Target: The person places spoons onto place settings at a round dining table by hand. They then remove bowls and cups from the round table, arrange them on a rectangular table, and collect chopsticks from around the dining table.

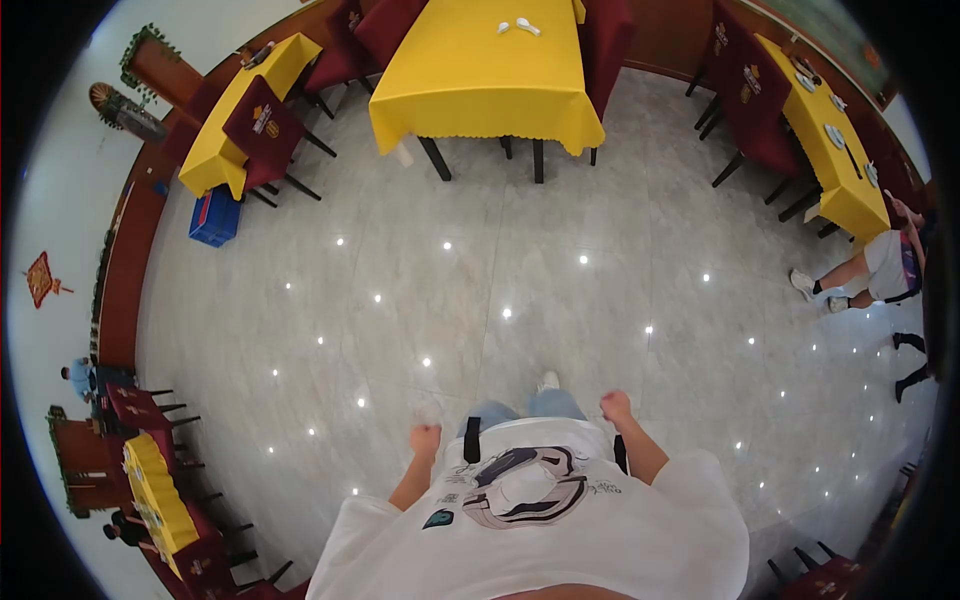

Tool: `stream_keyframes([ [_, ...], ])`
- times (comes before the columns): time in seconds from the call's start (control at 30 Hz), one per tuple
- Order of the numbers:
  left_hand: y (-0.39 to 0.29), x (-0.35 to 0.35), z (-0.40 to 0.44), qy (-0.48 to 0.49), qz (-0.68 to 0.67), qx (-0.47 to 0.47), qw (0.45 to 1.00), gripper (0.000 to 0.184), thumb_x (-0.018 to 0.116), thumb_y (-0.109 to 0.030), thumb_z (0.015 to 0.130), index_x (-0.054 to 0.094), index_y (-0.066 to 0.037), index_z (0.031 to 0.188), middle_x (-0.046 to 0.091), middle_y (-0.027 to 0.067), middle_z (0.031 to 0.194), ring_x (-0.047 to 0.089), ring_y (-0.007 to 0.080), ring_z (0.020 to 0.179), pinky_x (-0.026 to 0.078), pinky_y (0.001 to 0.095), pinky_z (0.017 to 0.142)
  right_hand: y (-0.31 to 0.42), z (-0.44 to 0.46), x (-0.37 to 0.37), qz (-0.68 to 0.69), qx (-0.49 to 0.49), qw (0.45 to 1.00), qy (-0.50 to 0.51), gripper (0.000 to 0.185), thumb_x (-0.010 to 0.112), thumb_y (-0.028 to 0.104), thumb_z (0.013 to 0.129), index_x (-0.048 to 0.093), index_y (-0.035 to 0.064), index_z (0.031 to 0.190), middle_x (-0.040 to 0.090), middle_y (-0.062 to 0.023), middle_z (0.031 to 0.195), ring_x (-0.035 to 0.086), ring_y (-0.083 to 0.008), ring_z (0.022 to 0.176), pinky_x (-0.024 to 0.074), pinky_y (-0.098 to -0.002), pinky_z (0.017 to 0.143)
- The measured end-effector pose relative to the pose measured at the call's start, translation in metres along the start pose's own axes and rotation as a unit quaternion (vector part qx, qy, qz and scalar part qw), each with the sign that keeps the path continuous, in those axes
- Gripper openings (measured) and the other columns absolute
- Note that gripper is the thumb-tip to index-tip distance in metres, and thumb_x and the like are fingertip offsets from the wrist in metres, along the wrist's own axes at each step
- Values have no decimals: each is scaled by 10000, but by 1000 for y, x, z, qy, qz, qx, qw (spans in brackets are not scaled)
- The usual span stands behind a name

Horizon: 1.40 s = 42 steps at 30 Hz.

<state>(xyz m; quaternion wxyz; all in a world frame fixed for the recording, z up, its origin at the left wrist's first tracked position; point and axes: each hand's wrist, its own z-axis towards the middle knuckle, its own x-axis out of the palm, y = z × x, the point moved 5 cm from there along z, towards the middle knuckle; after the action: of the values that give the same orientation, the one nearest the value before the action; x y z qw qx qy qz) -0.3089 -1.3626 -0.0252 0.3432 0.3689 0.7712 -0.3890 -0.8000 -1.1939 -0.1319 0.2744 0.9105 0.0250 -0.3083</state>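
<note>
Observed left hand (425,438) and right hand (616,408) with fingers clenched, either side of shirt (640,525), above floor (540,280). Noted yellow tabletop (480,70) ahead, well apart from both, bearing white spoons (526,26).

Left grip (425,438) and right grip (616,407) curl, well apart.

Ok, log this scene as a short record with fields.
left hand: loosely curled, nothing visibly held
right hand: loosely curled, nothing visibly held
ahead: yellow-covered table bearing white tableware
far left: blue crate near another table's end
far right: person in white shorts
seating: dark red chairs
floor: pale grey tiles, reflecting lights
</note>
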Motion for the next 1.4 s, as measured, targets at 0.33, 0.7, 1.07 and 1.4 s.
stream_keyframes([
  [0.33, -19, -21, 151, 211, -122, -93, 965, 155, 558, -107, 714, 535, -13, 593, 471, 98, 468, 523, 212, 468, 412, 333, 412, 410, 161, -54, -83, -215, 967, 105, 214, 602, 150, 684, 645, 58, 871, 646, -155, 805, 623, -295, 790, 494, -372, 719],
  [0.7, -477, -114, 515, 73, -122, 55, 988, 329, 562, -305, 754, 622, -30, 582, 558, 67, 494, 555, 162, 471, 435, 322, 503, 632, 387, -160, 102, -113, 987, 51, 158, 572, 112, 770, 613, 39, 904, 596, -39, 722, 568, -127, 578, 462, -267, 507],
  [1.07, -958, -76, 684, 146, -146, 238, 949, 372, 564, -354, 839, 628, 11, 811, 621, 114, 657, 611, 208, 635, 464, 323, 598, 845, 636, -293, 122, -242, 943, -194, 331, 670, 165, 754, 555, -18, 1004, 576, -125, 919, 559, -231, 806, 468, -326, 712],
  [1.4, -1206, -13, 789, 146, -92, 223, 959, 712, 656, -427, 786, 381, 72, 1213, 601, 179, 976, 606, 273, 866, 482, 337, 756, 1074, 812, -367, -165, -156, 955, -192, 596, 692, 366, 733, 463, -14, 1130, 480, -182, 1130, 451, -333, 1068, 378, -436, 895],
])
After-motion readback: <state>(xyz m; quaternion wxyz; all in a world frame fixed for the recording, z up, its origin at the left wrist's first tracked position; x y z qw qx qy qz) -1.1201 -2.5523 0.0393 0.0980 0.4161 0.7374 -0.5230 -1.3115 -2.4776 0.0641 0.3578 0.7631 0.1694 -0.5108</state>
